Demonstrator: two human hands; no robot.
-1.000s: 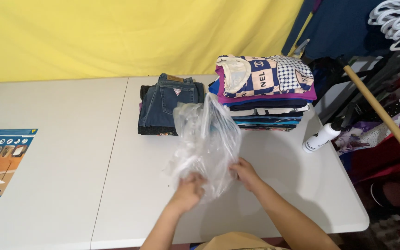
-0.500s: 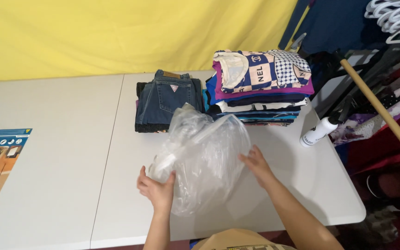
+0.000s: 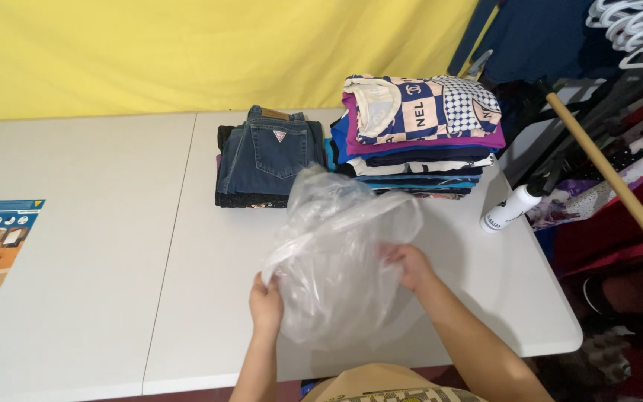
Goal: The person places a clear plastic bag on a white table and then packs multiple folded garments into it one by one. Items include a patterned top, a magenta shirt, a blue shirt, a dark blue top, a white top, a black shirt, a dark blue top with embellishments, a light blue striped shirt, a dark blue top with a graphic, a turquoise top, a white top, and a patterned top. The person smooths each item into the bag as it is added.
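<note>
A second ago my hands were close together at the bottom of the clear plastic bag (image 3: 340, 268), which stood up tall and bunched. Since then they have moved apart and the bag has spread wide and low between them, so it looks to me as if its mouth is being worked open rather than crumpled.

My left hand (image 3: 266, 305) pinches the bag's left edge, fingers closed on the film just where a twisted strip of plastic runs up from my grip. The bag itself billows in the middle, above the white table (image 3: 187, 313), its top rising in front of the folded jeans (image 3: 269, 160) without, I think, touching them. My right hand (image 3: 408, 266) is at the bag's right side, fingers curled into the plastic; the film blurs them, so whether they are inside the opening or only gripping its outside I cannot tell. Further right sit the stack of folded shirts (image 3: 422, 134) and a white bottle (image 3: 509, 210), both well clear of my fingers.
</note>
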